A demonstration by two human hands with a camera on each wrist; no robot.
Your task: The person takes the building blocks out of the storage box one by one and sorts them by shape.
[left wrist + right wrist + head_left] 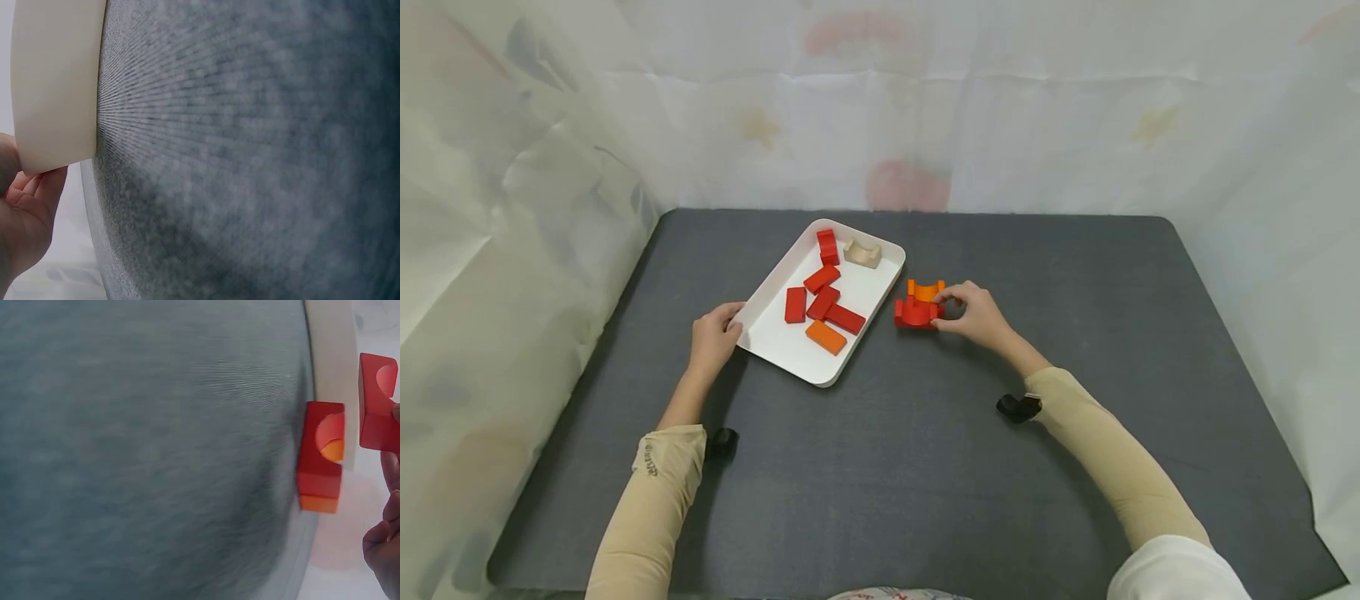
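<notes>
Beige sleeves reach in from the near edge of the dark grey table (pixel 925 500). At the end of one, the left hand (pixel 713 333) rests against the near-left corner of the white tray (pixel 790 350), fingers lightly curled round its rim, as the left wrist view confirms. The right hand (pixel 973 315) sits just beyond the tray's right side, thumb and fingertips pinching a red arch block (pixel 916 313), which lies on the table touching an orange arch block (pixel 925 289) behind it. The right wrist view seems to show a second red notched piece at the fingertips, though how the pieces stack cannot be told for sure.

The red block looks like painted wood: light, stiff, not fragile, with a smooth finish that could slip under a loose pinch. Its flat end faces probably give the surest hold; the curved cut-out offers little for fingers to bear on.

Inside the tray lie several red flat blocks (pixel 823 302), one orange flat block (pixel 826 337) and a pale unpainted arch block (pixel 862 252) toward the far corner.
</notes>
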